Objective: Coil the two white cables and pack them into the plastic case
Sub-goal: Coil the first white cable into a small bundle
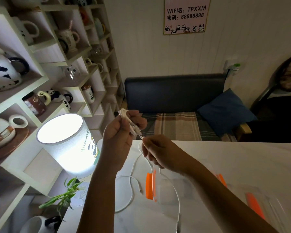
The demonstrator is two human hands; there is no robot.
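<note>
Your left hand (119, 132) is raised above the far left edge of the counter (242, 162), its fingers curled round a small bundle of white cable (129, 122) already wound into loops; holding it up off the surface keeps the loops from slipping apart and lets the loose length hang free for winding. Your right hand (158, 153) sits just right of and below it, fingertips pinching the same cable where it leaves the bundle, which looks like the way you feed and tension each new turn. From that pinch the slack drops to the counter and trails toward you along the near side, ending in what seems to be a plug (178, 224) at the near edge, so a fair stretch is still to coil. The second cable (131, 187) lies uncoiled on the counter to the left, beneath your left forearm, its small connector pointing right toward the case. The case (168, 187), clear plastic with orange latches, rests open on the counter between your arms, close enough to drop each coil straight in; its lid appears to lie to the right, though blur makes that hard to confirm. A lit lamp (69, 145) stands left of the counter.
</note>
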